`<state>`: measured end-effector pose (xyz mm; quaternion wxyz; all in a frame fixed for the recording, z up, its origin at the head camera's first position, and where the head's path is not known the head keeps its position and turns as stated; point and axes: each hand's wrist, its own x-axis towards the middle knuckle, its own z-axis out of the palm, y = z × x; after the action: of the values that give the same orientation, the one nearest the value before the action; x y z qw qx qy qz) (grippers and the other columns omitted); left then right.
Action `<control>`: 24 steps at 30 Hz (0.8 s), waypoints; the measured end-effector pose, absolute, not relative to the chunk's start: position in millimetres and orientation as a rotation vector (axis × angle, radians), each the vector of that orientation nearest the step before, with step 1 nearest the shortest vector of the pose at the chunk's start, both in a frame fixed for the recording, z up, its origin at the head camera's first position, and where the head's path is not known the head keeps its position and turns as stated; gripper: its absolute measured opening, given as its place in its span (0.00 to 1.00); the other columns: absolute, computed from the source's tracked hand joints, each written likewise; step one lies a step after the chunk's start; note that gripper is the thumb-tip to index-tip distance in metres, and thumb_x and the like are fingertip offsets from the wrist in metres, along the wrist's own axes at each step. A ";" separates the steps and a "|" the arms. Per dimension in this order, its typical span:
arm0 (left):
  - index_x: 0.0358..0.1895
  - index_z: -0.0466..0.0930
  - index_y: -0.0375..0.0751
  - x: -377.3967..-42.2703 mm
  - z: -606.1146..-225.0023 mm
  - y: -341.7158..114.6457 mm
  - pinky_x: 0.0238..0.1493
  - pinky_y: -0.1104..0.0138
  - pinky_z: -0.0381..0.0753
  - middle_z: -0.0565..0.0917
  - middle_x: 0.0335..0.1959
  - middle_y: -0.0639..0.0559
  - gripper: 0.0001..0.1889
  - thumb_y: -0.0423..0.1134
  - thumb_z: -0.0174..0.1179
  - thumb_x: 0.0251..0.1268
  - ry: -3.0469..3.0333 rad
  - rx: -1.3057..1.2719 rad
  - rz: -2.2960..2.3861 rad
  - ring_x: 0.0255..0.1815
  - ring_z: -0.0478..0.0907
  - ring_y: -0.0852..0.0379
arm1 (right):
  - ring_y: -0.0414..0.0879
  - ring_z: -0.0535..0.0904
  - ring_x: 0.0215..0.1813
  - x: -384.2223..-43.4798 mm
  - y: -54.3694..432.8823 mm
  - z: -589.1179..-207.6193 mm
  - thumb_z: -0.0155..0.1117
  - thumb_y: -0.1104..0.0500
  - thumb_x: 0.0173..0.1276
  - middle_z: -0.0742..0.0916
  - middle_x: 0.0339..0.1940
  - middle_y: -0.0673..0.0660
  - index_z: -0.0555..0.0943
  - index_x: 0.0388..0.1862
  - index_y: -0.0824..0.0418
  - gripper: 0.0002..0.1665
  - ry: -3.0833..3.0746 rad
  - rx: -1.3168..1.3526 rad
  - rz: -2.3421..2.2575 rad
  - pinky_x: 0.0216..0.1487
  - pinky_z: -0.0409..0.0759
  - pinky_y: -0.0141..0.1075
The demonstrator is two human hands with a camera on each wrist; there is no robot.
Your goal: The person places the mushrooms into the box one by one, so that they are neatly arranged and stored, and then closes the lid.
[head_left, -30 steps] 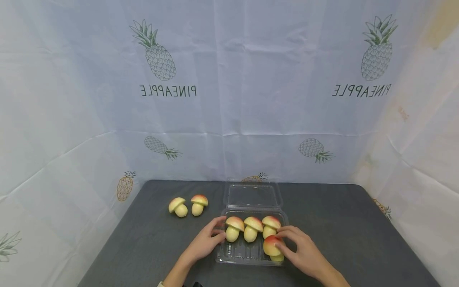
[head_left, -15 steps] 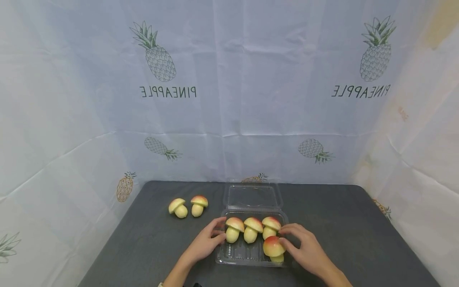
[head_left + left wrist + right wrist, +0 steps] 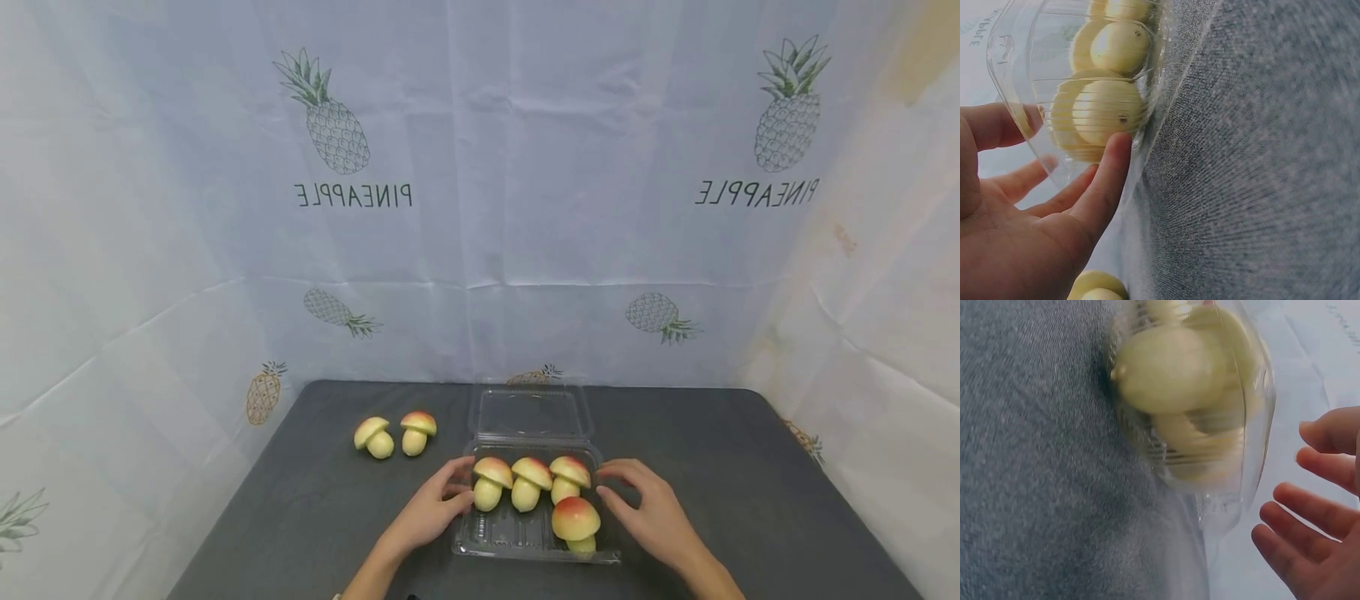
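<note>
A hinged clear plastic container [image 3: 495, 533] lies with its lid raised at the back. Three yellow mushroom-shaped pieces with red-tinged caps fill its back row; one is this left piece [image 3: 487, 496]. A fourth mushroom-shaped piece [image 3: 576, 521] sits at the front right inside, cap leaning up. My left hand [image 3: 431, 504] holds the container's left side, thumb at the rim and a fingertip [image 3: 1119, 144] against the outer wall. Just right of the container my right hand [image 3: 645, 504] is held with fingers spread and nothing in them; in the right wrist view it is apart from the plastic.
Two more mushroom-shaped pieces, a left one [image 3: 375, 437] and a right one [image 3: 417, 432], lie on the dark tabletop [image 3: 712, 450], left of and behind the container. A pineapple-print cloth [image 3: 480, 167] hangs behind and along both sides.
My right hand has let go of the front-right mushroom-shaped piece and drawn away to the right, out of the container. The left hand keeps its place.
</note>
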<state>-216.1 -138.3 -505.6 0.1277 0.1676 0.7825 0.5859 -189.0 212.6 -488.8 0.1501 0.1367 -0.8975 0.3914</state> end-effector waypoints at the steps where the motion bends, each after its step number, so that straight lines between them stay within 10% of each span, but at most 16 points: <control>1: 0.77 0.61 0.37 -215.9 -505.3 -138.3 0.46 0.57 0.85 0.70 0.67 0.32 0.29 0.38 0.56 0.78 2.275 0.487 1.706 0.57 0.79 0.42 | 0.50 0.83 0.52 -189.9 213.6 -489.7 0.74 0.58 0.67 0.85 0.50 0.45 0.87 0.49 0.52 0.12 -2.584 0.382 1.130 0.49 0.84 0.51; 24: 0.76 0.62 0.35 -215.0 -503.0 -138.1 0.46 0.56 0.85 0.71 0.66 0.32 0.29 0.38 0.58 0.77 2.279 0.498 1.710 0.57 0.79 0.41 | 0.48 0.82 0.51 -204.2 224.8 -506.8 0.70 0.49 0.71 0.84 0.55 0.54 0.82 0.61 0.56 0.23 -2.755 0.221 1.427 0.49 0.84 0.39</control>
<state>-215.0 -138.1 -503.0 0.1244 0.1707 0.7819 0.5865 -204.2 224.8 -506.8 0.0157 0.0712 -0.8856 0.4586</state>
